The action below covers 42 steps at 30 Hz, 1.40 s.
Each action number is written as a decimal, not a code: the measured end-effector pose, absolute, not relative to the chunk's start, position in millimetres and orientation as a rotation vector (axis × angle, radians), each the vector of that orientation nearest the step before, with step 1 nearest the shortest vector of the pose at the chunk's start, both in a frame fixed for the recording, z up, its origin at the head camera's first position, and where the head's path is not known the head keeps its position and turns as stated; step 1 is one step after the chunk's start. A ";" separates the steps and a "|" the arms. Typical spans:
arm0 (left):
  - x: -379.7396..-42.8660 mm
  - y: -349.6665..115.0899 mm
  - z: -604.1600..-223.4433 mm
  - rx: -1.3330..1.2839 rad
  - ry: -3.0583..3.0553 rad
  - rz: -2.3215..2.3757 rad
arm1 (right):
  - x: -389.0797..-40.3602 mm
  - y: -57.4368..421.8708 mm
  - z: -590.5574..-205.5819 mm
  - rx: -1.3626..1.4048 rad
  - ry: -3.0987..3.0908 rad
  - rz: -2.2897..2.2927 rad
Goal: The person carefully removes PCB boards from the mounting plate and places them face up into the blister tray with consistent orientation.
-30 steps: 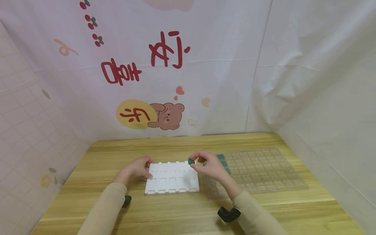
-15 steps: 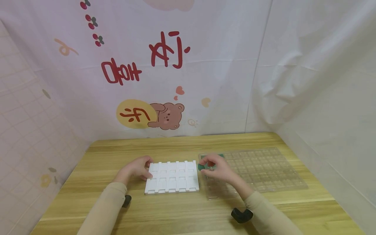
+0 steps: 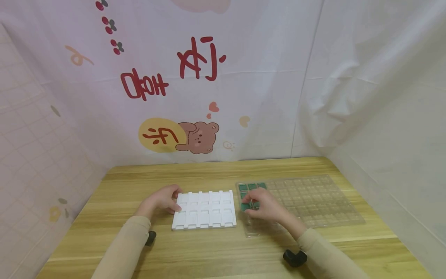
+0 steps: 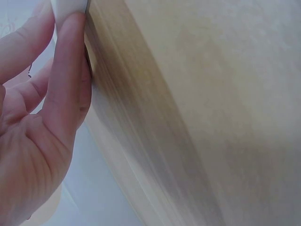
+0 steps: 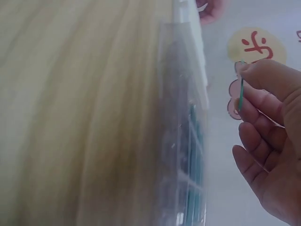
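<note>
My left hand (image 3: 164, 199) grips the left edge of a white slotted tray (image 3: 204, 211), with the thumb on top. In the left wrist view its fingers (image 4: 66, 70) hold the tray's white corner (image 4: 68, 6). My right hand (image 3: 267, 205) is over the left end of a clear plastic compartment tray (image 3: 303, 201). Between thumb and fingertips it pinches a thin green square chip (image 3: 245, 207), seen edge-on as a green sliver (image 5: 241, 89) in the right wrist view, held apart from the clear tray. The white tray's recesses show no green chips.
Several green chips (image 3: 252, 186) lie in the clear tray's left compartments, partly hidden by my right hand. Both trays rest on a wood-grain table (image 3: 209, 252). A printed white curtain (image 3: 261, 97) hangs behind and along both sides.
My right hand has moved with the green chip from above the white tray's right back corner, rightward and nearer, to over the clear tray. The left hand and white tray have stayed put.
</note>
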State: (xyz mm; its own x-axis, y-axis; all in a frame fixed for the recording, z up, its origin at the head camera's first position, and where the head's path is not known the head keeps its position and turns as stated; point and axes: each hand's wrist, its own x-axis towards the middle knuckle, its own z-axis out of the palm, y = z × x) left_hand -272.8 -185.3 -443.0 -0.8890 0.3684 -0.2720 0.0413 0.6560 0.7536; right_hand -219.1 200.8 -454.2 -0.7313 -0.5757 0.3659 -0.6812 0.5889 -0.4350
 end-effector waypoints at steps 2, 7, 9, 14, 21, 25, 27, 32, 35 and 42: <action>-272.8 -185.3 -442.5 0.322 2.469 1.116 | -219.3 203.3 -456.7 1.067 -2.638 0.745; -272.6 -186.2 -443.0 0.321 2.456 1.129 | -220.5 208.3 -462.3 1.082 -2.662 0.595; -272.4 -186.3 -442.9 0.322 2.453 1.130 | -221.0 209.5 -463.4 1.085 -2.674 0.570; -272.2 -186.1 -442.8 0.330 2.463 1.118 | -221.0 211.3 -466.4 1.089 -2.710 0.488; -270.6 -184.9 -441.9 0.338 2.457 1.124 | -218.1 210.2 -467.9 1.050 -2.779 0.423; -269.7 -184.4 -440.3 0.338 2.467 1.116 | -215.8 208.8 -466.2 1.062 -2.772 0.393; -269.3 -184.1 -439.5 0.339 2.475 1.106 | -214.8 208.3 -465.5 1.071 -2.764 0.382; -269.8 -183.9 -440.0 0.326 2.482 1.095 | -214.1 208.0 -465.1 1.081 -2.750 0.369; -270.2 -184.0 -441.2 0.314 2.488 1.087 | -214.7 208.5 -465.3 1.084 -2.756 0.367; -270.2 -184.0 -441.5 0.306 2.494 1.066 | -215.6 210.2 -467.1 1.078 -2.769 0.386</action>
